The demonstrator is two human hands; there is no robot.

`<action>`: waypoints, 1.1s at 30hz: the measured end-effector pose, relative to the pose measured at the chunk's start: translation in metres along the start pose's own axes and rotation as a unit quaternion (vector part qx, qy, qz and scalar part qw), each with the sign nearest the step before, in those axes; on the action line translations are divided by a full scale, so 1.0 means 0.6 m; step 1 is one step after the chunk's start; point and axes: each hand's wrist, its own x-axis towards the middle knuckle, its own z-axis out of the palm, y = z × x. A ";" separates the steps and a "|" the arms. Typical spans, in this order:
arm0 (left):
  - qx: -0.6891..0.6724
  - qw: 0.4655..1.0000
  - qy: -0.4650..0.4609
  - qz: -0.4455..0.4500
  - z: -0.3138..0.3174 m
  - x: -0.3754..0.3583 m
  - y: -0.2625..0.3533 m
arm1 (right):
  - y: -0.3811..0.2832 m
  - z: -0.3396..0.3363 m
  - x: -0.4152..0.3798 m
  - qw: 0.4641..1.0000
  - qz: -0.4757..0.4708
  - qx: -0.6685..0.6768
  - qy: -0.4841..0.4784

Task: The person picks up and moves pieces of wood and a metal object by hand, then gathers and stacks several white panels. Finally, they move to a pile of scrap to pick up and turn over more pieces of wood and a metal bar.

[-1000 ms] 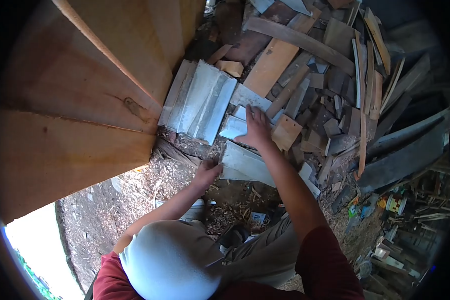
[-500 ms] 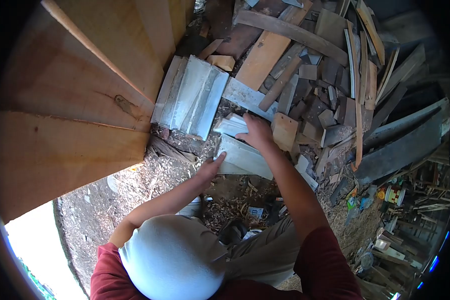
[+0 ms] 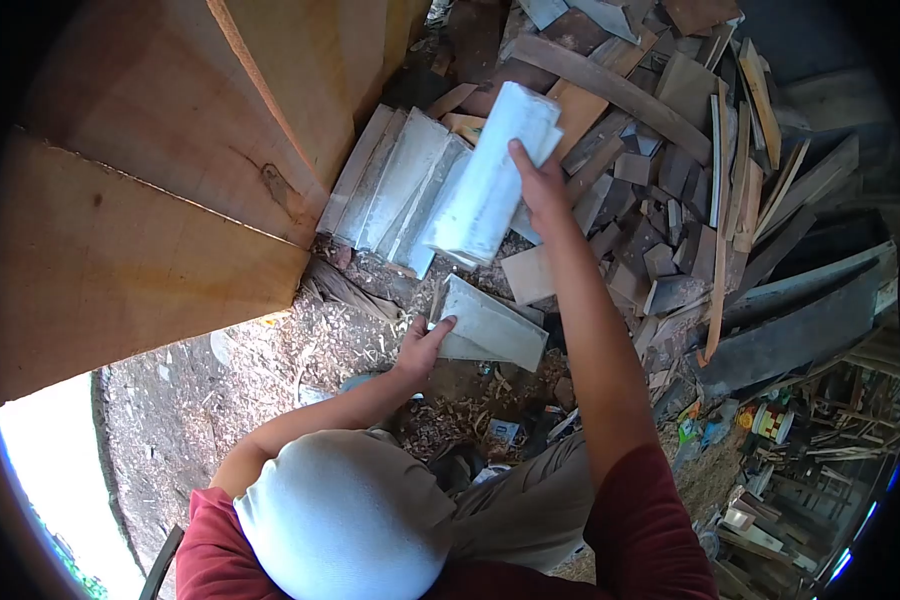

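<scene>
A pale board is gripped in the right hand, lifted over the grey stack. Another board on the sawdust is pinned by the left hand. Squaring edges with the stack is advised.

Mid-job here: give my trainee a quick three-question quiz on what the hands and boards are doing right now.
1. True or false: the right hand holds a pale board lifted off the ground.
2. What does the left hand touch? A) a lying grey board B) a hammer C) a bucket
3. Where is the row of grey boards leaning?

Key: 1 true. 2 A. 3 Beside the big wooden planks, left of the raised board.
</scene>
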 end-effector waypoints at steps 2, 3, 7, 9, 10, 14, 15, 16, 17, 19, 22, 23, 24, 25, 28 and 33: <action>0.016 1.000 -0.012 0.021 0.000 -0.013 0.007 | 0.057 0.004 0.043 0.996 0.074 -0.010 -0.049; 0.033 0.998 -0.024 0.041 -0.004 -0.016 0.007 | 0.079 0.009 0.046 0.995 0.079 -0.044 -0.045; 0.042 0.997 -0.034 0.050 -0.040 -0.025 -0.005 | 0.131 -0.011 0.030 0.992 0.089 -0.066 -0.061; 0.078 0.992 -0.059 0.082 -0.063 -0.025 -0.012 | 0.136 -0.040 -0.014 0.990 0.059 -0.126 -0.035; 0.077 0.992 -0.059 0.080 -0.064 -0.033 -0.004 | 0.135 -0.058 -0.045 0.983 0.025 -0.184 -0.007; 0.116 0.982 -0.050 0.141 -0.078 -0.058 0.031 | 0.108 -0.149 -0.178 0.966 0.094 -0.240 -0.018; 0.117 0.981 -0.053 0.144 -0.077 -0.063 0.050 | 0.117 -0.177 -0.199 0.966 0.096 -0.239 -0.013; 0.117 0.980 -0.057 0.148 -0.078 -0.069 0.073 | 0.127 -0.203 -0.219 0.959 0.099 -0.265 -0.005; 0.118 0.988 -0.067 0.070 -0.090 -0.076 0.103 | 0.133 -0.220 -0.235 0.952 0.102 -0.290 0.002; 0.086 0.986 -0.080 0.115 -0.101 -0.058 0.118 | 0.128 -0.236 -0.259 0.948 0.133 -0.289 -0.014; 0.066 0.976 -0.103 0.182 -0.073 -0.057 0.176 | 0.109 -0.222 -0.293 0.961 0.196 -0.186 -0.066; 0.064 0.975 -0.103 0.184 -0.064 -0.056 0.191 | 0.102 -0.206 -0.306 0.965 0.226 -0.083 -0.103; 0.050 0.978 -0.088 0.183 -0.057 -0.053 0.200 | 0.091 -0.190 -0.319 0.965 0.226 -0.081 -0.100; 0.059 0.973 -0.111 0.194 -0.047 -0.047 0.213 | 0.078 -0.172 -0.330 0.970 0.219 -0.074 -0.075; 0.080 0.969 -0.126 0.195 -0.010 -0.015 0.257 | 0.082 -0.132 -0.345 0.973 0.224 0.044 -0.018; 0.112 0.980 -0.049 0.160 0.041 0.055 0.328 | 0.106 -0.067 -0.370 0.944 0.253 0.206 0.037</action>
